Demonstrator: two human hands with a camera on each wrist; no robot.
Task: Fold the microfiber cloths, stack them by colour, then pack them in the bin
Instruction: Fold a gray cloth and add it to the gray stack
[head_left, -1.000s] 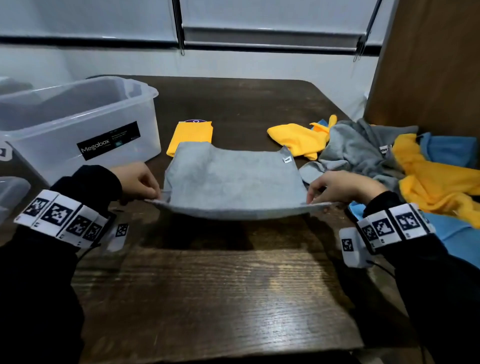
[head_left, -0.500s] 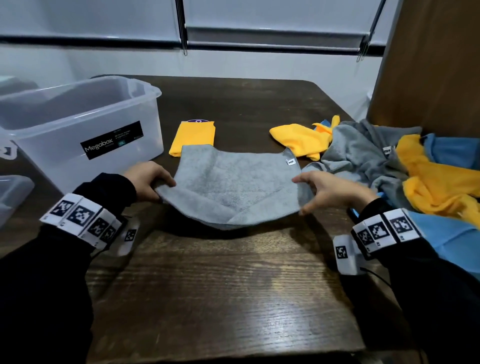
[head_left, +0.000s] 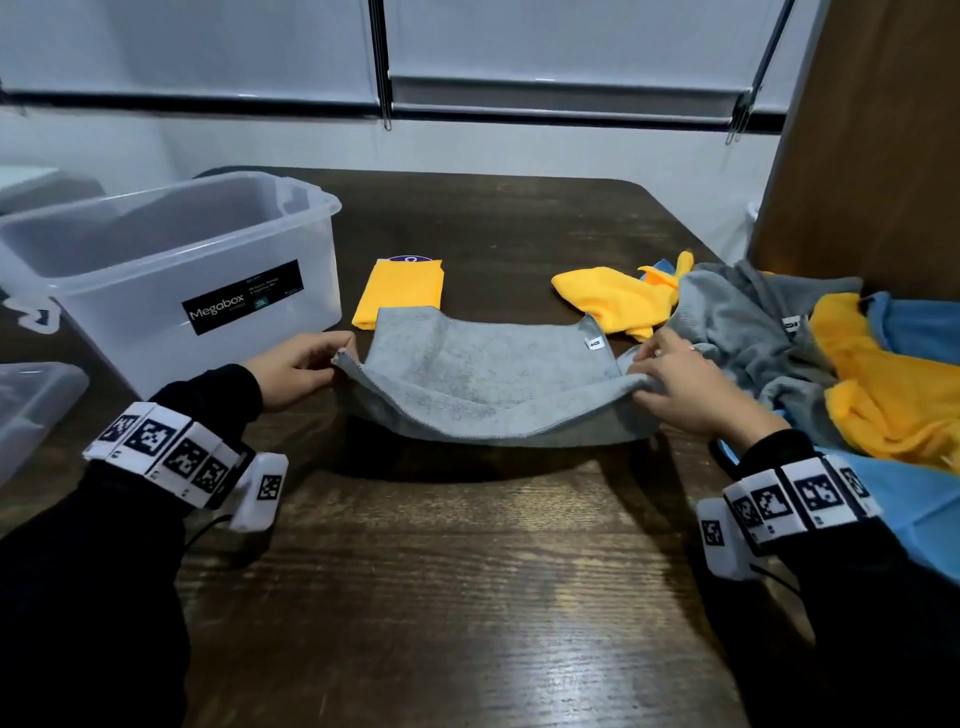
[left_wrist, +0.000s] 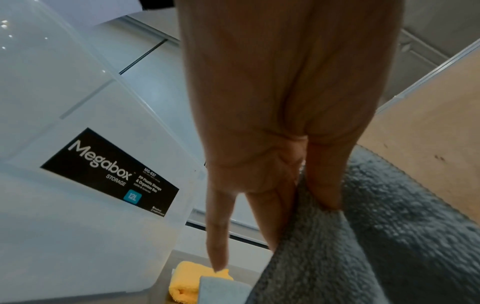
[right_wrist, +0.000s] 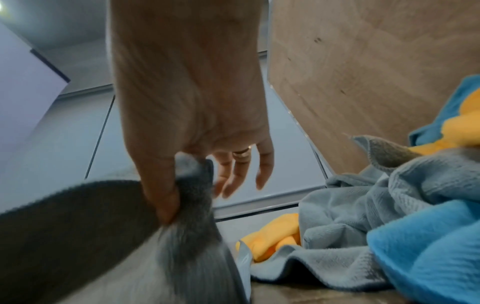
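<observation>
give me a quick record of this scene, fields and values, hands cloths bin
left hand: pinches the left near corner of the grey cloth
right hand: pinches the right near corner
grey cloth: near edge lifted and carried toward the far edge, middle sagging
folded yellow cloth: flat on the table, beyond the grey cloth
unfolded pile: grey, yellow and blue cloths, at right
bin: clear, at left, no cloths visible in it
</observation>
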